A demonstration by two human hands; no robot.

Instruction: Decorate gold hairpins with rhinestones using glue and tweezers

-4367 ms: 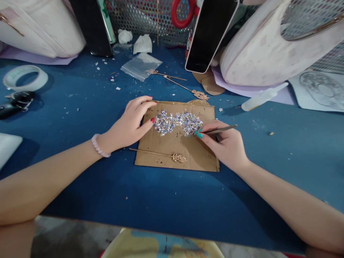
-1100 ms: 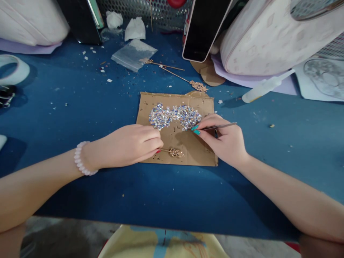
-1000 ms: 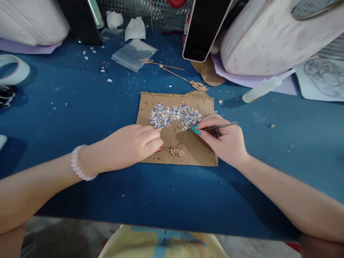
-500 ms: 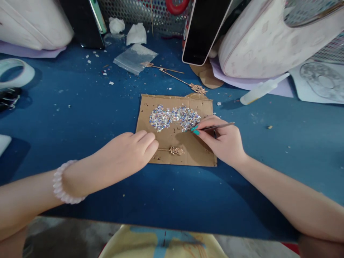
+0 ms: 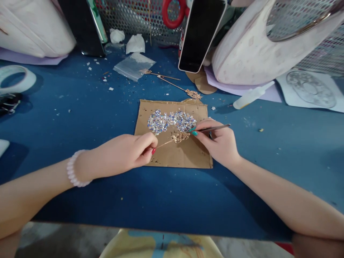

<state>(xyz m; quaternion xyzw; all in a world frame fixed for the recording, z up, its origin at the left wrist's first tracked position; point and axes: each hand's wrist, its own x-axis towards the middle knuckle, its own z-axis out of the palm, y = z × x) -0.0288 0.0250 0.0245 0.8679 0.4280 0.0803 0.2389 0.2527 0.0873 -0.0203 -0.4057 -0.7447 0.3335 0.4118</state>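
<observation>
My left hand [image 5: 139, 148] is closed on the thin stem of a gold hairpin [image 5: 179, 137], whose openwork ornamental head points right over a piece of cardboard [image 5: 172, 157]. Pinched in my right hand [image 5: 219, 138] are tweezers [image 5: 216, 128], their tips low over the cardboard beside the hairpin's head. Just beyond lie two joined heaps of small glittering rhinestones [image 5: 158, 123], mostly silver and blue. Whether the tweezer tips hold a stone is too small to make out.
Two more gold hairpins [image 5: 192, 94] lie behind the cardboard near a small plastic bag [image 5: 133, 66]. A glue bottle [image 5: 248, 98] rests at right. Two phones [image 5: 201, 36], pale bags [image 5: 242, 53] and a mesh basket [image 5: 129, 18] line the back; a tape roll [image 5: 28, 80] is at left.
My left hand has turned and lifted the hairpin, bringing its head up and slightly right, closer to the rhinestones and tweezers. My right hand stays near the stones with the tweezers. The view has shifted slightly.
</observation>
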